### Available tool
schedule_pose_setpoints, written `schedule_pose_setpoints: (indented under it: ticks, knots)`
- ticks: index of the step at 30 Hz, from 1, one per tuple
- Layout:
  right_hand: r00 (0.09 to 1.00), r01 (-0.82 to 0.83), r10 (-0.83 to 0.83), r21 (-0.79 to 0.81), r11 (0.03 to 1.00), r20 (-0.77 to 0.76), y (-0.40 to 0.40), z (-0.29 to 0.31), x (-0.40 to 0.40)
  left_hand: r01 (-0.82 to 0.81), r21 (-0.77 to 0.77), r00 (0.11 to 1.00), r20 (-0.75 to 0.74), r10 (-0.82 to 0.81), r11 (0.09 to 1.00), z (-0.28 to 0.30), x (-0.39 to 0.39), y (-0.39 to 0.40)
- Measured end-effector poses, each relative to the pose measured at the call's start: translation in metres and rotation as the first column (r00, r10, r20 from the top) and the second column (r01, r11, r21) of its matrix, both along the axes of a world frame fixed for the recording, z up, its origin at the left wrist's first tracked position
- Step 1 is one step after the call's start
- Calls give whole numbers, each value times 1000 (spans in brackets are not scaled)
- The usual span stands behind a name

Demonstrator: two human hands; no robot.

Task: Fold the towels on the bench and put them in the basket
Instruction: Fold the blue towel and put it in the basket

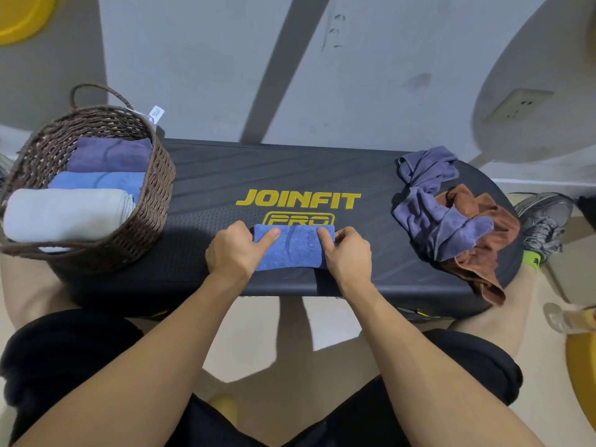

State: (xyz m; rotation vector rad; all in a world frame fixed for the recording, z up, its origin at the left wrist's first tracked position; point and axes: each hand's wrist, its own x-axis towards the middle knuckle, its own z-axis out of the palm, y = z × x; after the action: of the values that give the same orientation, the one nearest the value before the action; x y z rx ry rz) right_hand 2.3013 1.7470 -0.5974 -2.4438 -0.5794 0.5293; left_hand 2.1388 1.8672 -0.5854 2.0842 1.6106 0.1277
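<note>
- Dark grey plastic makes up the surface (225, 175), a long ribbed step platform with "JOINFIT PRO" printed in yellow at its middle; every place below is given against that lettering.
- Brown woven basket (154, 201) stands on the surface well to the left of the lettering, with a loop handle at its far rim and a white tag beside it. Three folded towels lie inside in a row: a purple one (109, 154) farthest back, a mid-blue one (96, 182) in the middle, a pale grey one (64, 214) nearest the person.
- A loose purple-grey towel (432, 214) is crumpled well to the right of the lettering, its stitched hem showing, draped partly over a rust-brown towel (483, 262) that spills over the surface's near right edge.
- The folded blue towel (292, 248) lies just below the lettering, touching the lower part of "PRO". It is a compact, thick rectangle of soft pile with a curved mark and the word "YOGA" embossed on top.
- The left hand (233, 250) grips the blue towel's left end, thumb laid on top.
- The right hand (346, 253) grips its right end, with one fingertip on top and the other fingers curled at the edge.
</note>
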Motion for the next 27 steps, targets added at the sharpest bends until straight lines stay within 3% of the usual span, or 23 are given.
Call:
schedule_pose_setpoints:
  ticks: [3,6,9,11,15,17,20,22,25,27]
  knots:
    - [1000,17,-17,-7,1000,26,-2,-1,-2,42,-42,998,-42,-44,998,3,-2,2]
    - [999,26,-26,-1,1000,20,-3,-1,-2,8,-247,995,101,17,969,4,-2,3]
    - [999,26,-26,1,1000,-26,-4,2,-1,-82,-542,911,299,284,836,5,-1,7]
    - [999,34,-33,11,999,-34,-5,4,-3,-114,-675,831,337,442,729,8,-1,10]
    - [997,74,-72,39,997,-34,-8,5,-5,-95,-805,783,303,543,585,17,5,7]
    - [987,131,-121,96,987,-103,-11,6,-5,-37,-838,741,342,577,544,21,9,2]
    - [957,196,-152,162,967,-247,-18,11,-4,65,-800,660,483,575,597,30,14,-8]
    - [946,170,-116,158,973,-303,-25,19,-2,135,-741,652,566,504,658,40,16,-13]
    - [977,153,-107,256,954,-186,-30,46,6,196,-561,757,608,240,804,58,17,-11]
    - [991,16,37,383,923,-131,-24,77,7,304,-462,755,650,85,833,73,11,-5]
